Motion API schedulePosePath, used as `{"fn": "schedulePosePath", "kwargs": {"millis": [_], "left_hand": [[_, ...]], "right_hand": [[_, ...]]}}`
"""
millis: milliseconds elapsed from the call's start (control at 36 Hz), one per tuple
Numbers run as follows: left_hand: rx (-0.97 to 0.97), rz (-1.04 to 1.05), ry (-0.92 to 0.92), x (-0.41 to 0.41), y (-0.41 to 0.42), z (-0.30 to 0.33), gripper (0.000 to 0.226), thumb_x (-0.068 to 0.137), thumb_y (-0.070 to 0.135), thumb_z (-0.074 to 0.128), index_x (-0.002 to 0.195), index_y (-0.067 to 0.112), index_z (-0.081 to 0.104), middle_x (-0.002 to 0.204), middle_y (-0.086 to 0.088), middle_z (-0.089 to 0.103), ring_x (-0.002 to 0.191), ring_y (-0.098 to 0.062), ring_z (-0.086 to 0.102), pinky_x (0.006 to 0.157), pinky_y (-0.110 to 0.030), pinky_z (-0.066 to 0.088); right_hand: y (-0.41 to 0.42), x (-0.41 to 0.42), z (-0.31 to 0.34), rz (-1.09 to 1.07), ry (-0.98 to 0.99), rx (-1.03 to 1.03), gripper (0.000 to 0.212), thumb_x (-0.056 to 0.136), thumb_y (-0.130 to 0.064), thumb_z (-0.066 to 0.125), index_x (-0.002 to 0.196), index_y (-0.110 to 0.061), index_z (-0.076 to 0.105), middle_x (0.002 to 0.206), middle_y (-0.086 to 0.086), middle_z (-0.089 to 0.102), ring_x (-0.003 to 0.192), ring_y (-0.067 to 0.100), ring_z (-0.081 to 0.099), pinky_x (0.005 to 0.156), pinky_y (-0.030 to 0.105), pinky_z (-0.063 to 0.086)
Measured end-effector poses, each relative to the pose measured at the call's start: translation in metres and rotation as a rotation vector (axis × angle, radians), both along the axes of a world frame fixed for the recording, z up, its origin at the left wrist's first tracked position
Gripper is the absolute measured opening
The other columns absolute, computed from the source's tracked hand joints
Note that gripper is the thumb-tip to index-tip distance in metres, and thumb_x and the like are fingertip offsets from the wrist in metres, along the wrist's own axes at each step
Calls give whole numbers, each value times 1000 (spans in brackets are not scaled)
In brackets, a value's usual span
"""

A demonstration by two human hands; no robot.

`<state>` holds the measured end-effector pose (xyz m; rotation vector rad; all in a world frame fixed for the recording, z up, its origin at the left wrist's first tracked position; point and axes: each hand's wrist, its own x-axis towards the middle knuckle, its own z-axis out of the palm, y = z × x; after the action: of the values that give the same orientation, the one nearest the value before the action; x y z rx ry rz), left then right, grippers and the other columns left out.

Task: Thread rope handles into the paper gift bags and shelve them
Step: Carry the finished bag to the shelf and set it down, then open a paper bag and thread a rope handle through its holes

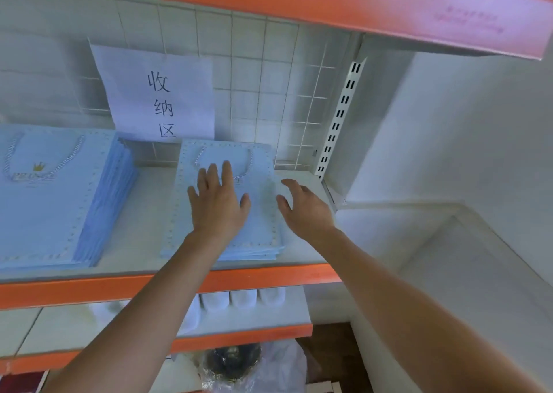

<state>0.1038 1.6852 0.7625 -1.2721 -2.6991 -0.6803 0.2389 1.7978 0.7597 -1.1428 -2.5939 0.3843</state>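
Observation:
A small stack of flat light-blue paper gift bags [260,225] lies on the white shelf [149,213], its top bag showing a white rope handle [250,160]. My left hand [217,199] rests flat on the top bag with its fingers spread. Beside the stack's right edge is my right hand [302,207], fingers relaxed and open, touching or just above the edge. A taller stack of the same bags [51,201], with a rope handle and a gold crown logo, lies at the left of the shelf.
A paper sign [158,93] with Chinese characters hangs on the wire grid behind the stacks. Orange shelf edges [263,277] run above and below. White cups [242,298] stand on the lower shelf. A white wall corner is to the right.

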Motion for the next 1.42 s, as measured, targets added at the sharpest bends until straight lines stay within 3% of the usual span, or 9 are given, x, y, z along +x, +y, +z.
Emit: {"fn": "schedulePosePath", "kwargs": {"millis": [111,222,306,417,583,861,1194,1417], "left_hand": [[-36,-145,73,52,25,-8,67,98,36,47,152,8,21,157,-14,23,147,-34,14,113,-57,18],[-19,-302,119,104,47,-28,55,87,27,65,133,0,52,143,-22,44,138,-43,34,104,-63,30],[-75,-433,136,148,55,-36,47,89,28,61,127,1,55,138,-22,48,137,-43,33,103,-60,32],[-99,-614,159,208,57,-43,40,83,26,67,111,-2,63,117,-23,58,124,-44,46,91,-56,43],[-138,-816,169,317,39,-47,44,96,39,48,126,8,53,130,-16,49,127,-35,38,97,-47,36],[-190,-1143,212,525,-45,-56,45,98,39,44,134,12,45,145,-12,37,140,-31,25,107,-43,33],[-129,-1618,425,758,-209,-69,44,94,44,46,125,13,49,133,-10,45,132,-29,35,96,-40,38],[-81,-1992,374,859,-304,-72,39,91,38,54,117,9,55,128,-15,50,130,-33,40,96,-44,42]], "right_hand": [[5,50,-5,-138,-5,36,42,101,-41,38,139,-25,42,128,5,60,115,27,58,90,39,46],[6,118,-16,-289,-70,66,42,101,-41,39,137,-21,46,125,6,60,113,28,58,88,39,47],[-3,174,-22,-411,-113,10,44,101,-43,36,138,-22,45,126,6,59,111,28,58,86,40,48],[-30,249,-31,-528,-179,-19,43,101,-45,34,135,-22,47,122,7,60,104,28,60,83,40,51],[-86,360,-48,-715,-225,-49,43,101,-46,35,135,-23,47,123,5,60,107,26,59,82,37,49],[-240,554,-77,-985,-174,-145,43,98,-47,40,136,-26,45,125,5,58,111,28,57,82,39,45],[-455,733,-83,-1404,-146,-236,49,96,-48,43,139,-25,42,125,6,58,117,28,55,90,42,48],[-587,791,-81,-1780,-183,-309,50,99,-46,40,141,-20,40,133,9,52,121,29,51,93,42,45]]}}
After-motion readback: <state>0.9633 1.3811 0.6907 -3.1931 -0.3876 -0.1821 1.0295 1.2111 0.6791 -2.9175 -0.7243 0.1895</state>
